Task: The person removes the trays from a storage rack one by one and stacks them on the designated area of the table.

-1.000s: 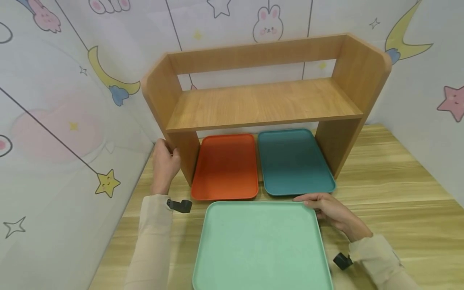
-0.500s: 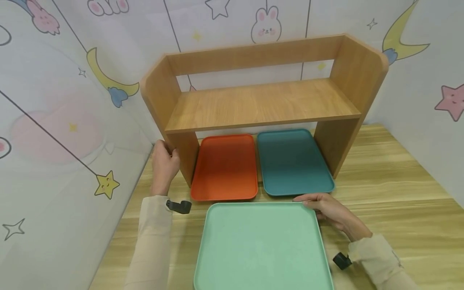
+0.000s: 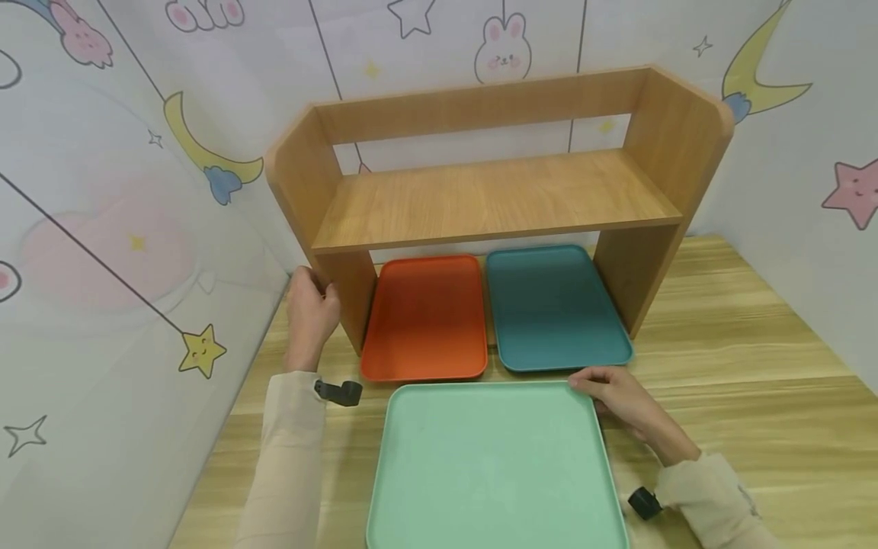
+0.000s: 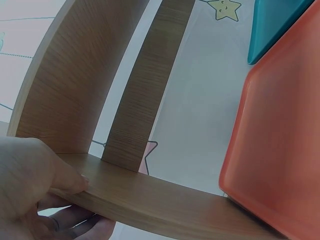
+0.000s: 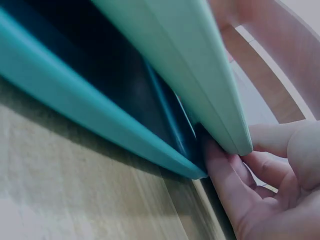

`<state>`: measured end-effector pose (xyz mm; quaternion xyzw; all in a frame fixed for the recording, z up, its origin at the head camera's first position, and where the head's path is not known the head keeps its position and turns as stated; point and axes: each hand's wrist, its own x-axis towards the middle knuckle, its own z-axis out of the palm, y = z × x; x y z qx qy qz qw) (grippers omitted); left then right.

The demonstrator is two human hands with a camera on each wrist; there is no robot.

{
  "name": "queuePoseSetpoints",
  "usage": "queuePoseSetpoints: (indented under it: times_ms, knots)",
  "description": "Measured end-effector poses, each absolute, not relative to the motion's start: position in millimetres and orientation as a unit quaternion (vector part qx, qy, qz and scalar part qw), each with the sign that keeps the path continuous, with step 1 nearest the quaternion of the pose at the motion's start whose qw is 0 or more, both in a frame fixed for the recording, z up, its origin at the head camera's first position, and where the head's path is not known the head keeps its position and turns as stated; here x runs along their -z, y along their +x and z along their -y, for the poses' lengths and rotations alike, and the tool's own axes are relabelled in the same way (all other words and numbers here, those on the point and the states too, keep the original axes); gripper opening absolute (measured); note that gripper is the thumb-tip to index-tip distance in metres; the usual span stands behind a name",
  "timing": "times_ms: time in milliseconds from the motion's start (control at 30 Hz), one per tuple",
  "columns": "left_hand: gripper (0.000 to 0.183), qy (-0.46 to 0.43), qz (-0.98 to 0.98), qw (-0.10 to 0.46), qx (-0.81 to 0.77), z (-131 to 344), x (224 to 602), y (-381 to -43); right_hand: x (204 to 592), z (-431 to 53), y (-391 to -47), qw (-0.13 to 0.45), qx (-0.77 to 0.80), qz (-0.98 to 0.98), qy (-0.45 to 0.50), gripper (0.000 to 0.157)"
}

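Observation:
My left hand (image 3: 312,313) grips the left side panel of a wooden desk shelf (image 3: 497,198). In the left wrist view, the thumb lies on the panel's inner face and the fingers go round its front edge. My right hand (image 3: 620,396) pinches the far right corner of a light green tray (image 3: 494,465) in front of the shelf. The right wrist view shows this tray tilted above a teal tray (image 5: 115,132), with fingers between the two rims. Under the shelf board lie a red-orange tray (image 3: 428,320) on the left and a dark teal tray (image 3: 559,313) on the right.
The shelf stands on a wood-grain table (image 3: 748,335), close to a patterned back wall (image 3: 439,46). A side wall (image 3: 123,381) rises just left of my left arm. The right side panel (image 3: 638,274) stands beside the dark teal tray.
My right hand has shifted slightly right along the green tray's corner, and its index finger no longer reaches out along the far rim. My left hand stays on the panel.

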<state>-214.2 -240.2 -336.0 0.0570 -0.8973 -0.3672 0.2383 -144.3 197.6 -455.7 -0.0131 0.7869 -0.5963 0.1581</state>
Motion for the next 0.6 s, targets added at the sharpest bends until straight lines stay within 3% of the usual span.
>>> queuePoseSetpoints:
  times_ms: [233,600]
  knots:
    - [0.021,0.057,0.898,0.236,0.366,240.3,335.7,-214.5,453.8,-195.9,-144.0,0.108,0.538,-0.836,-0.019,0.037]
    - [0.02,0.058,0.901,0.237,0.36,239.5,336.3,-214.7,461.7,-195.9,-145.9,0.113,0.54,-0.834,-0.015,0.036]
